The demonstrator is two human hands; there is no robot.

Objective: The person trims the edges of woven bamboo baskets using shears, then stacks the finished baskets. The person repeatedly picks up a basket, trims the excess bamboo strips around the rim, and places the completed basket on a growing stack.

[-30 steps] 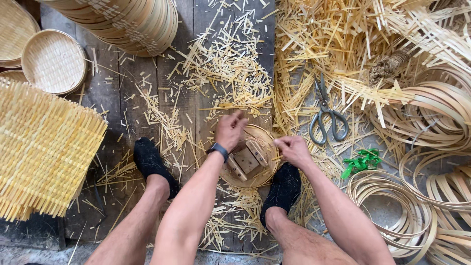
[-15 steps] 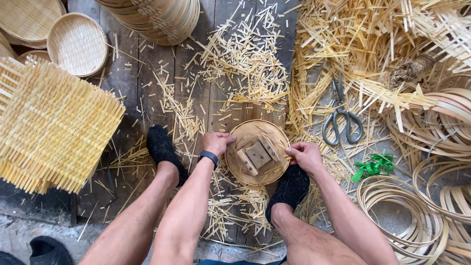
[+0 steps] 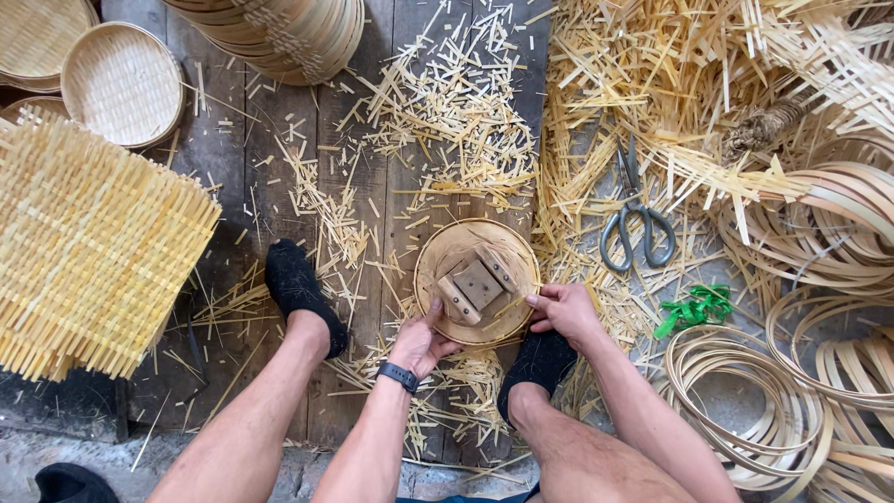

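You held a small round woven bamboo basket [image 3: 477, 281] flat on the dark wooden floor [image 3: 270, 186], between your two feet in black socks. Your left hand [image 3: 421, 342] gripped its near rim, thumb on top. Your right hand [image 3: 563, 312] pinched its right rim with curled fingers. Little wooden blocks [image 3: 475, 284] lay inside it. Grey metal scissors [image 3: 636, 222] lay nearby on the yellow bamboo strips [image 3: 652, 102].

Soft, even daylight falls from above, shadows faint and short; the picture is sharp, free of glare, with slight wide-angle stretching toward the edges
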